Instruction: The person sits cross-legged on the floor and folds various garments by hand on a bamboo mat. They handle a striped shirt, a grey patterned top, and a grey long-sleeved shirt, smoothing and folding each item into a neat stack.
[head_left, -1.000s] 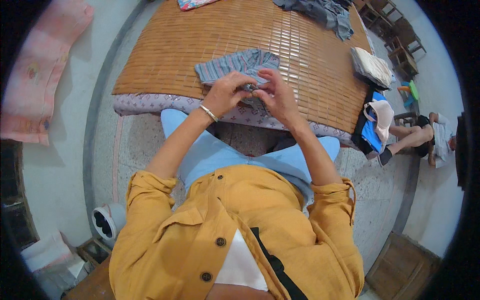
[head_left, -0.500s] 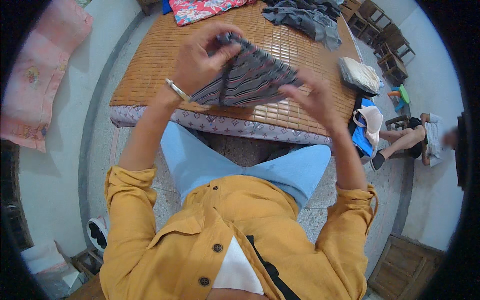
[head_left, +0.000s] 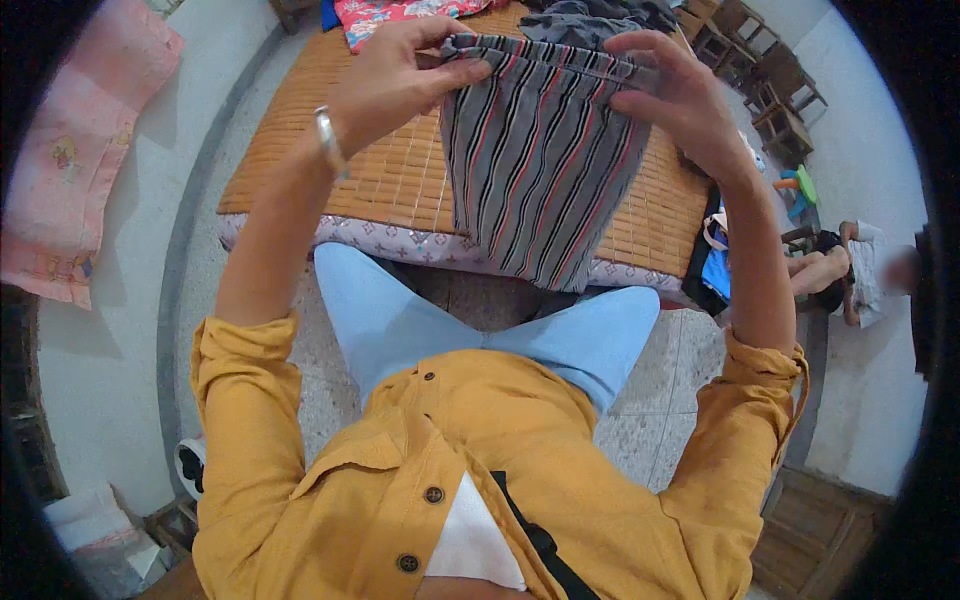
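Note:
A grey garment (head_left: 540, 150) with black, white and red stripes hangs from both my hands in front of me. Its upper edge is stretched between them, and the lower end drops past the front edge of the bed. My left hand (head_left: 405, 75) pinches the top left corner, thumb in front. At the top right corner my right hand (head_left: 690, 95) grips the cloth between thumb and fingers. Whether the garment is shorts or another kind, I cannot tell.
The bed (head_left: 330, 150) has a bamboo mat. A red floral cloth (head_left: 390, 15) and dark grey clothes (head_left: 590, 25) lie at its far side. Blue clothing (head_left: 716, 272) is at the right edge. A seated person (head_left: 850, 270) and wooden stools (head_left: 780, 110) are to the right.
The striped garment, bunched and slanted before, now hangs spread with its stripes running downward. My right hand has moved up and to the right; my left hand has risen slightly.

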